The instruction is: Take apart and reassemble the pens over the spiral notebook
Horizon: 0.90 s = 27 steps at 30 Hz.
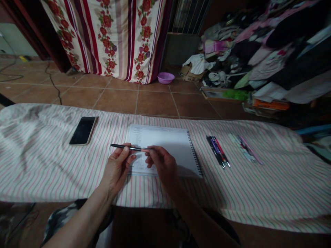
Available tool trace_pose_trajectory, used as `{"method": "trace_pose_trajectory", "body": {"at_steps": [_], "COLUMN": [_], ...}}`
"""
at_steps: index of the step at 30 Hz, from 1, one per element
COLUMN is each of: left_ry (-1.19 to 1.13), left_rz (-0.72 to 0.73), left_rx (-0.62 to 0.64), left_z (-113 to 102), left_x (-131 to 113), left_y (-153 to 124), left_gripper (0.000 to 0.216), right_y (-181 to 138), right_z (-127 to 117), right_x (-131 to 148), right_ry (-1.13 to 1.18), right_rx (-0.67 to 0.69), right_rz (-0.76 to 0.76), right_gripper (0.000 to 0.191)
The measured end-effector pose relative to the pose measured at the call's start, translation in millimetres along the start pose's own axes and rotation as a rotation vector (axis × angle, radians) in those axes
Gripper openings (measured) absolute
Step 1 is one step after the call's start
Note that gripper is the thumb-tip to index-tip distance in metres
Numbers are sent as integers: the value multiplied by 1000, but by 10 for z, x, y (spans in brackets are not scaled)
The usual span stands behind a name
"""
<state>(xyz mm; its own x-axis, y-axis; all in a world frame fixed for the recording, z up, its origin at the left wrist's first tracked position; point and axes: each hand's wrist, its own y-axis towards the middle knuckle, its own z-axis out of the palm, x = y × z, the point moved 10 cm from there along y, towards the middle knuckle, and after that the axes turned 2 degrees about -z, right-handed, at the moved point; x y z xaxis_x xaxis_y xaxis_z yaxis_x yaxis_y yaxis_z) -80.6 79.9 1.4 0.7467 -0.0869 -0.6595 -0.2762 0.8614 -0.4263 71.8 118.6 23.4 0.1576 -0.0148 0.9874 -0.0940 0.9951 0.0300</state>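
A slim black pen (134, 148) with an orange-pink section towards its right end lies level in the air between my hands. My left hand (120, 160) pinches its black part between thumb and fingers. At the other end, my right hand (162, 160) grips the orange-pink section with thumb and fingertips. Beneath both hands lies an open spiral notebook (170, 137), its coil along the right side. Handwriting shows on the left part of the page, and the rest looks blank. My right hand covers part of the page.
A phone (83, 131) with a dark screen rests to the left on the striped cloth (46, 172). Right of the notebook lie two groups of pens, one dark (218, 151), one pale (245, 148). Beyond are a floral curtain (111, 38), a purple basin (166, 78) and piled clothes (258, 51).
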Motion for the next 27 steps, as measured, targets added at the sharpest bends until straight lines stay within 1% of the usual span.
{"method": "trace_pose_trajectory", "body": {"at_steps": [3,6,8,11,14,18,21,24,27], "left_ry": [1,6,-4,-9,-25,-55,-49,-32,-12], "left_rz": [37,60,69,62,54,40,46,85,98], "left_rx": [31,112,122,132,144,174,179,207,247], "left_z": [21,107,127,149,163,189,196,223,258], "left_x": [12,30,37,54,68,89,91,58,40], "left_y": [20,11,-6,-27,-35,-45,-63,-98,-134], "left_gripper": [9,17,20,21,19,18,20,20,19], "right_y": [-3,-21,-50,-109,-153,-184,-189,-204,-246], "right_z": [8,-3,-19,20,63,156,148,115,127], "right_x": [-49,-72,-27,36,34,20,27,2,-107], "right_ry": [-47,-207,-316,-395,-446,-526,-549,-534,-377], "right_rx": [36,65,51,63,76,138,114,76,89], "right_rz": [-5,-30,-90,-163,-157,-135,-130,-105,10], "right_gripper": [21,21,21,17,14,19,21,26,34]}}
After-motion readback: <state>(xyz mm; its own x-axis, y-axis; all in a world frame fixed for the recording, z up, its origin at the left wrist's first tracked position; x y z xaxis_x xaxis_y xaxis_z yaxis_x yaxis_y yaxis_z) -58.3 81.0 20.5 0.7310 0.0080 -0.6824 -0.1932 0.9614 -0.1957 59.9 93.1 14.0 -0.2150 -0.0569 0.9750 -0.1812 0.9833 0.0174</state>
